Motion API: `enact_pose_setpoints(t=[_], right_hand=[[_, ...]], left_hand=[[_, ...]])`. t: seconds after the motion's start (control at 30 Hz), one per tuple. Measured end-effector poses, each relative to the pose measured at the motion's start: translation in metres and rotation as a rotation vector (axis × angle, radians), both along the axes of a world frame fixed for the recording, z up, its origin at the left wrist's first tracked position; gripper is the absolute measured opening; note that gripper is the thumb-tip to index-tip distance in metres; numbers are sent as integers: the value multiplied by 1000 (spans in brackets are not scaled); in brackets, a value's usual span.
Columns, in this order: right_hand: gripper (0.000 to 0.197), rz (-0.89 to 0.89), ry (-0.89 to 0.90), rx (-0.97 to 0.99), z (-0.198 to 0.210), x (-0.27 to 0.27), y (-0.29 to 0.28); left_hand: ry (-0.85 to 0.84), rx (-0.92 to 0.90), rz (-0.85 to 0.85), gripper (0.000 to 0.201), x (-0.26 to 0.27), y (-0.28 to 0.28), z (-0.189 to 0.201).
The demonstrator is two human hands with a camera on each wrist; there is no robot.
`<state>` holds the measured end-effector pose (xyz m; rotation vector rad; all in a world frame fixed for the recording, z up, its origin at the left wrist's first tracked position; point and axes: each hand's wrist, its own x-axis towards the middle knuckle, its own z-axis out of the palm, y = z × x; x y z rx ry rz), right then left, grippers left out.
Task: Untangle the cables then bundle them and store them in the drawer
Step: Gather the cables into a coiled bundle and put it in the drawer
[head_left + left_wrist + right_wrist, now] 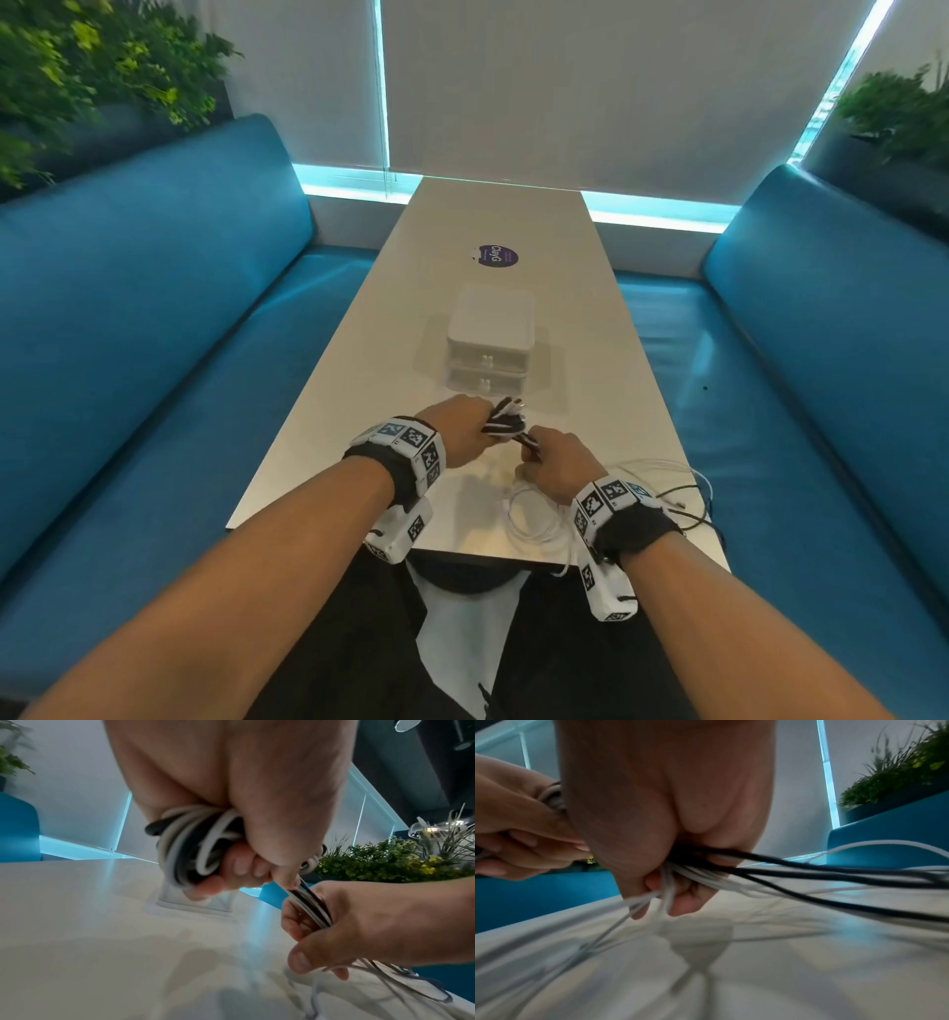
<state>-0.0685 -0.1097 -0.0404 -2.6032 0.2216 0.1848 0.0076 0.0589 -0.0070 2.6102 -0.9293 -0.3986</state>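
Note:
My left hand [464,429] grips a coiled bundle of black and white cables [506,419] just above the white table [328,442]; in the left wrist view the coil [195,843] wraps round its fingers. My right hand [557,460] holds the straight run of the same cables [770,874] close beside it, the strands passing through its curled fingers [680,900]. Loose white and black cable [662,488] trails off to the right and over the near table edge. A white two-drawer box [490,342] stands just beyond the hands, both drawers closed.
Blue bench seats [154,318] flank the narrow table on both sides. A purple round sticker [495,256] lies beyond the drawer box. Green plants [77,61] stand behind each bench. A loop of white cable [534,519] lies on the table near the front edge.

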Motion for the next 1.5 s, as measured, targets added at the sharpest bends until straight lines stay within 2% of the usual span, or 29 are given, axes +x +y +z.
enact_pose_setpoints(t=[0.1, 0.2, 0.3, 0.5, 0.67, 0.8, 0.87, 1.03, 1.17, 1.27, 1.33, 1.4, 1.43, 1.5], right_hand=[[22, -39, -3, 43, 0, -2, -7], [25, -52, -43, 143, 2, -3, -8], [23, 1, -35, 82, 1, -4, -7], [24, 44, -129, 5, -4, -11, 7], [22, 84, -165, 18, 2, -12, 18], [21, 137, -188, 36, 11, -9, 31], [25, 167, -144, -9, 14, -6, 36], [22, 237, -46, -107, 19, -3, 46], [30, 217, -114, 22, 23, -3, 56], [24, 196, -190, 84, 23, 2, 55], [33, 198, -192, 143, 26, 3, 52], [43, 204, -167, 290, 33, 2, 47], [42, 202, -143, 352, 38, 1, 45], [25, 191, -114, 360, 42, 2, 41]], left_hand=[[-42, -34, 128, 31, 10, 7, -1], [-35, -151, 271, 41, 18, 13, -4], [14, -294, 411, 39, 22, 17, -6], [224, -526, 534, 37, 8, 17, -16], [386, -719, 591, 46, -5, 6, -20], [428, -769, 505, 67, -20, -7, -21], [424, -804, 484, 74, -23, -13, -21], [571, -777, 563, 64, -19, -16, -22], [459, -761, 616, 44, -12, -13, -16], [352, -773, 640, 42, -7, -10, -9], [327, -801, 667, 46, -6, -6, -3], [327, -841, 704, 44, -5, -5, 3], [321, -852, 708, 43, -5, -4, 5], [327, -867, 690, 44, -5, -5, 9]])
